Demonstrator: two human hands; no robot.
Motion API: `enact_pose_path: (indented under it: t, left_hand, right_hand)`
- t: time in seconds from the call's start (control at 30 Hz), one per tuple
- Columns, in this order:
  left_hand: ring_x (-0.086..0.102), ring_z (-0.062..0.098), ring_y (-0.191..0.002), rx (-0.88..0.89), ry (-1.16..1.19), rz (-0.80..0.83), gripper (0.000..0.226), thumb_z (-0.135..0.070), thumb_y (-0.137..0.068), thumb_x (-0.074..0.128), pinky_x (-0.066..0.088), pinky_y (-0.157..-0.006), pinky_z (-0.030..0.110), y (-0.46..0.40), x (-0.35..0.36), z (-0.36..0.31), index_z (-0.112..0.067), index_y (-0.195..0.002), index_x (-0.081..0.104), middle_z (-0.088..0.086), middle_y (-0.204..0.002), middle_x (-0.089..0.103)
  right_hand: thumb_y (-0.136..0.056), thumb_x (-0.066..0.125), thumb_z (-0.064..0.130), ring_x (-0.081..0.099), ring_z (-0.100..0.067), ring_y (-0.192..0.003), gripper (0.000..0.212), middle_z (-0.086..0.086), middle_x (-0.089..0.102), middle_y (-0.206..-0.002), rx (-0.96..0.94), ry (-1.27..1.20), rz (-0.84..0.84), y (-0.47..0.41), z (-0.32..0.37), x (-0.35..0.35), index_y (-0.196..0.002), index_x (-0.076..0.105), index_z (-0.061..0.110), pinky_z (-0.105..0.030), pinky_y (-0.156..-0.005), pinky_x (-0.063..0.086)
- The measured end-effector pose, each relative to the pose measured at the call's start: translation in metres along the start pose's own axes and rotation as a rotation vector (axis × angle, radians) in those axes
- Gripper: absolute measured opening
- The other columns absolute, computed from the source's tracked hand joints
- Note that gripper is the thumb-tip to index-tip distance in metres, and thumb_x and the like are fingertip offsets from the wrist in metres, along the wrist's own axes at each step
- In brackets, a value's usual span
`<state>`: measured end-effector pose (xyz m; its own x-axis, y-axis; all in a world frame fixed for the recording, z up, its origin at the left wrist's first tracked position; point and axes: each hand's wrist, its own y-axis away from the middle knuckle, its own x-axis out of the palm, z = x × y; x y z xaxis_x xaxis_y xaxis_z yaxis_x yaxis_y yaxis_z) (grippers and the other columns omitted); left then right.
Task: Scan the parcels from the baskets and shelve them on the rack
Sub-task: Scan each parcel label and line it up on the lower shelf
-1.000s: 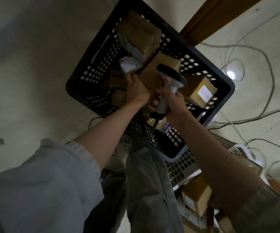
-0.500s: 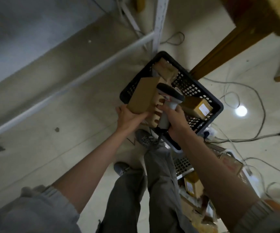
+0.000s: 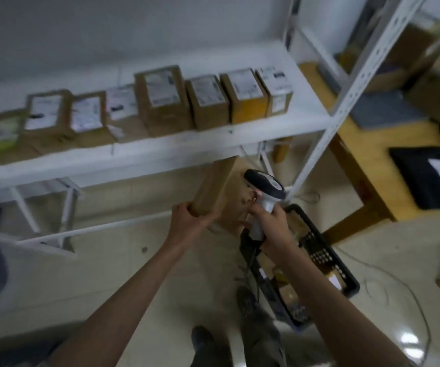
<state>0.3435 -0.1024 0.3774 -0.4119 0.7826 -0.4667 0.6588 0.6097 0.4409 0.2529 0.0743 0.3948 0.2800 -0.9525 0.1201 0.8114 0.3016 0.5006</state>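
My left hand point(image 3: 187, 221) grips the lower left corner of a brown cardboard parcel point(image 3: 220, 192), held up just below the front edge of the white rack shelf point(image 3: 145, 157). My right hand point(image 3: 271, 223) holds a white and black barcode scanner point(image 3: 265, 190) by its handle, its head right beside the parcel's right face. The shelf carries a row of several labelled cardboard parcels point(image 3: 160, 99). The black plastic basket point(image 3: 324, 260) sits on the floor below my right arm, with more parcels inside.
A white perforated rack upright point(image 3: 346, 96) rises at the right. Beyond it stands a wooden table point(image 3: 356, 144) with boxes and a black parcel point(image 3: 430, 178). Cables lie across the floor at the right point(image 3: 388, 282). My legs and shoes point(image 3: 240, 337) are below.
The parcel came up out of the basket in my left hand to just under the shelf. My view rose from the floor to the rack, with the scanner staying beside the parcel.
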Motion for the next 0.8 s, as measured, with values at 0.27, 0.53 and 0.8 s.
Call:
enact_pose_path:
  t: [0.27,0.53,0.8]
  left_hand:
    - [0.068,0.02,-0.101,0.112,0.368,-0.181,0.062,-0.056,-0.086,0.068,0.056,-0.096,0.041,0.059,-0.131,-0.057,-0.017,-0.134,0.058,-0.003,-0.105,0.068]
    - [0.065,0.049,-0.108,0.148,0.906,-0.085,0.048,-0.05,-0.098,0.047,0.053,-0.099,0.054,0.092,-0.17,-0.081,-0.011,-0.124,0.059,0.028,-0.112,0.064]
    - [0.063,0.019,-0.111,0.329,0.624,-0.338,0.03,-0.031,-0.108,0.042,0.052,-0.086,0.027,0.091,-0.156,-0.107,-0.031,-0.137,0.05,0.005,-0.128,0.061]
  right_hand:
    - [-0.096,0.065,0.019,0.064,-0.015,-0.1,0.027,0.001,0.066,-0.116,-0.293,-0.023,0.157,0.04,0.087,0.083,-0.123,0.059,0.023,-0.025,-0.074,0.056]
    - [-0.095,0.069,0.026,0.066,-0.035,-0.116,0.049,-0.009,0.066,-0.132,-0.268,-0.216,0.49,0.059,0.136,0.133,-0.141,0.051,0.022,-0.059,-0.093,0.055]
    - [-0.09,0.073,0.016,0.067,-0.024,-0.112,0.042,-0.006,0.068,-0.124,-0.358,-0.097,0.507,0.054,0.162,0.127,-0.129,0.058,0.019,-0.043,-0.095,0.057]
